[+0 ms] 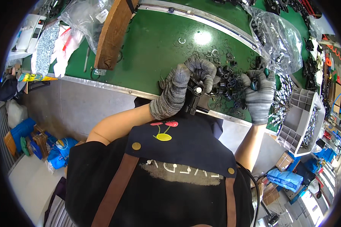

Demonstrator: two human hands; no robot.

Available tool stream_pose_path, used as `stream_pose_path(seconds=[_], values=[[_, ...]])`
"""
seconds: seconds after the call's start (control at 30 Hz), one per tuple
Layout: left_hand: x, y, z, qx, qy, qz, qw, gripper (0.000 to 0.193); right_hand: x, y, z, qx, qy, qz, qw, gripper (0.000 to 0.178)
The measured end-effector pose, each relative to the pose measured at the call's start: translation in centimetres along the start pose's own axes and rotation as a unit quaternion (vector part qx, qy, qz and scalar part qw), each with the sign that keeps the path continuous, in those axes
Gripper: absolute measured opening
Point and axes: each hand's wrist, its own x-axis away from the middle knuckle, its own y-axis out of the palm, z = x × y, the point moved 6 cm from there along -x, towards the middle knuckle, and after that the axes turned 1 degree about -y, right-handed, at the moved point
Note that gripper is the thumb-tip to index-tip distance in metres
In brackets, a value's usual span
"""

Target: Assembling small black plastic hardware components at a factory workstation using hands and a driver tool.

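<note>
My left hand [173, 87], in a grey knitted glove, is closed around a black metal part [193, 103] at the table's near edge. A bright round pin end shows in that part, while the gloved fingers cover much of the rest. To the right, my right hand [259, 95], gloved alike, is wrapped around pliers with dark green handles [267, 72]; their jaws are hard to make out. Between the hands lie several black bushings [226, 80] and many thin snap rings [215, 52] scattered on the green tabletop [151, 45].
A wooden block [111, 41] juts over the table at the left. Silver cylindrical pins [281, 99] lie heaped right of my right hand, beside a grey divided plastic bin [297, 113]. Clear plastic bags [278, 38] rest at the far right. A metal rail [201, 20] crosses behind.
</note>
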Motion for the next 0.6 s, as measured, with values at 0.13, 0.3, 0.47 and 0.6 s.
stream_pose_path(seconds=[0.13, 0.3, 0.47, 0.6], values=[[0.2, 0.0, 0.2, -0.072, -0.025, 0.016, 0.997, 0.084, -0.3, -2.9, -6.3, -0.096, -0.148, 0.002, 0.984, 0.029], [0.2, 0.2, 0.2, -0.02, 0.005, 0.029, 0.999, 0.078, -0.4, -3.1, -10.2, -0.114, -0.206, -0.122, 0.964, 0.035], [0.2, 1.0, 0.4, -0.051, -0.002, 0.025, 0.998, 0.083, -1.0, -3.6, -12.9, -0.056, -0.261, -0.181, 0.947, 0.036], [0.1, 0.2, 0.6, -0.089, 0.016, 0.034, 0.995, 0.087, -1.5, -3.4, -13.0, -0.04, -0.3, -0.163, 0.939, 0.033]])
